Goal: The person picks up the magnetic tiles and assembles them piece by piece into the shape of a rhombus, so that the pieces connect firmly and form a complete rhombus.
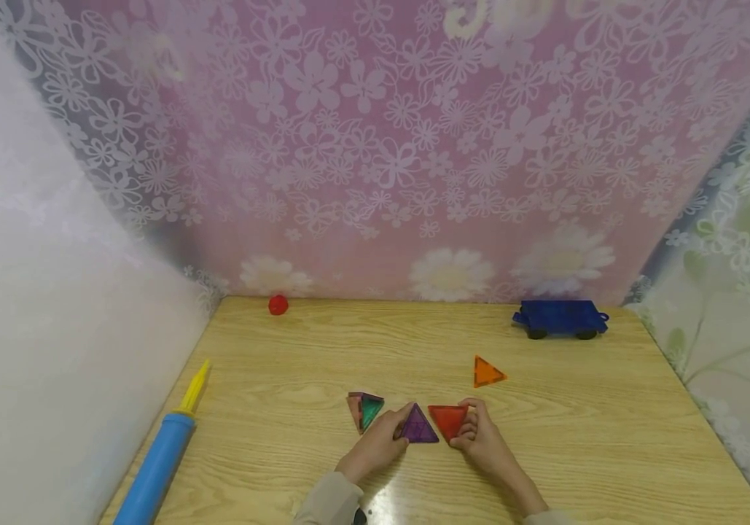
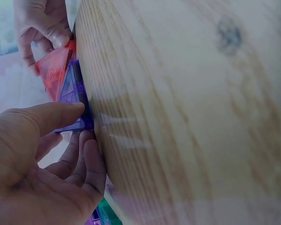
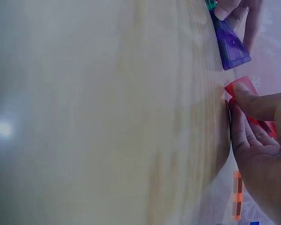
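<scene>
The fingers of my left hand (image 1: 380,437) are clamped on the purple triangle (image 1: 419,426), gripping it along its left side, with its point turned away from me. The tile is see-through enough to show a pattern inside. Just to the right of the purple triangle, the fingers of my right hand (image 1: 489,445) pinch the red triangle (image 1: 448,421), my thumb near its lower point and my index finger at its upper right corner. That one is the other way up, its point towards me. From above and in the right wrist view, a narrow gap parts it from the purple triangle; whether either one touches the desk (image 1: 270,364) I cannot tell.

Near the purple triangle, on its left, a little cluster of tiles (image 1: 370,412) leans together, with green, pinkish and purple showing. Beyond the purple triangle and to its right, an orange triangle (image 1: 487,372) lies flat. Much farther off in that direction stands a blue cart (image 1: 561,318) with black wheels. Well beyond the purple triangle on the left sits a small red ball (image 1: 278,305), and far to its left lies a blue pump (image 1: 158,463) with a yellow nozzle (image 1: 196,386). Behind everything, beyond the purple triangle, hangs a pink flowered sheet (image 1: 375,160).
</scene>
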The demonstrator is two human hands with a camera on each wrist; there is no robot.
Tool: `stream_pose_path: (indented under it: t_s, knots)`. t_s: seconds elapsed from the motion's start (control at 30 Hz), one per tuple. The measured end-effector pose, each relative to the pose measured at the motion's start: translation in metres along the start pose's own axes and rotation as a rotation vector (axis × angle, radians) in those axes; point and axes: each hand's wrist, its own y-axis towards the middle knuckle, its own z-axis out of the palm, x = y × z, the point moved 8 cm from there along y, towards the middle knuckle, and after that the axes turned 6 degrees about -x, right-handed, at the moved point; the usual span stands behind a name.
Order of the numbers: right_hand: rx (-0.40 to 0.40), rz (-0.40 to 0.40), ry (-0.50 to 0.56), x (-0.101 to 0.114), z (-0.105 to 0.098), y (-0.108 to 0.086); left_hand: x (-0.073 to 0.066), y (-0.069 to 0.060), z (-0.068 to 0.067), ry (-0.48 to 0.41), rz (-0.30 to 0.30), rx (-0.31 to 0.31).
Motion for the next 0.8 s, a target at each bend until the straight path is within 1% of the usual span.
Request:
stream_pose_path:
  t_s: [0.2,0.3,0.43,0.6,0.73,0.8]
  knots:
    - [0.014,-0.015,0.019,0.004,0.01,0.002,0.0,0.0,0.001,0.031,0.001,0.01]
    - [0.008,-0.028,0.008,0.006,0.012,0.003,0.0,0.001,0.001,0.047,0.012,0.017]
    - [0.001,-0.044,-0.006,0.007,0.014,0.005,0.0,0.001,0.001,0.055,0.01,0.025]
    - [0.017,-0.018,-0.008,0.004,0.015,0.006,0.001,0.0,0.002,0.078,-0.004,0.03]
    - [-0.007,-0.008,-0.067,0.003,0.012,0.006,0.005,0.0,0.004,0.079,-0.033,0.035]
    - [-0.029,-0.001,-0.113,0.003,0.011,0.006,0.006,0.0,0.004,0.067,-0.027,0.024]
